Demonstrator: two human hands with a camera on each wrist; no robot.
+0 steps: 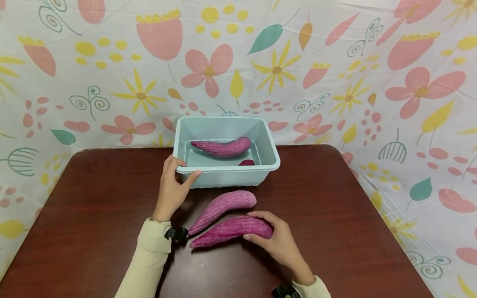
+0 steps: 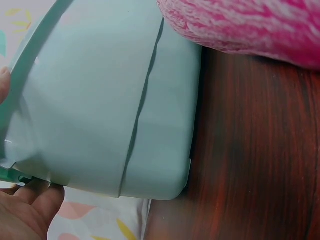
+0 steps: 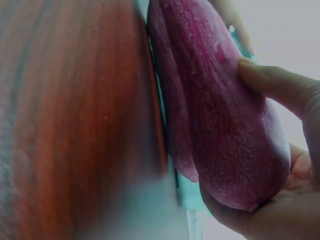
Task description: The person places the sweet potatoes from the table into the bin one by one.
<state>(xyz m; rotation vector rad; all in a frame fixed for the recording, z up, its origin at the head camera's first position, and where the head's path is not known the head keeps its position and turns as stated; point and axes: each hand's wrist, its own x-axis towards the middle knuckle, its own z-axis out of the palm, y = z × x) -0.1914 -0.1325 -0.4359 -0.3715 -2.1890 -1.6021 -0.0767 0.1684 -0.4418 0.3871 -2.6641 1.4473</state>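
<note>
- Dark wooden table (image 1: pixel 324 223) spreads beneath my work, its grain clear in both wrist views.
- Nearest me, my right hand (image 1: pixel 281 242) grips the closer eggplant (image 1: pixel 231 231) by its blunt right end: thumb along the side toward me, fingers around the far side. Whether it is off the wood, I cannot tell.
- From those fingers the length of it runs out leftward, long axis mostly crosswise, the narrow tip slanting slightly back toward me and ending near the black strap (image 1: pixel 177 234) on my other wrist.
- Just beyond, the second eggplant (image 1: pixel 223 207) lies untouched, tilted more steeply, its thick end up to the right. It sits between what I hold and the bin (image 1: pixel 227 179).
- That bin is straight ahead of the held piece and forward-left of my right fingers; I judge this offset, with the second one in between, to matter most.
- My left hand (image 1: pixel 173 188), the one nearer the bin, grasps its near left corner, thumb over the front rim, fingers over the side.
- Inside lie another eggplant (image 1: pixel 223 148), set crosswise, and a dark red piece (image 1: pixel 246 162), mostly hidden by the front wall.
- Farthest off hangs a flowered cloth (image 1: pixel 261 54).
</note>
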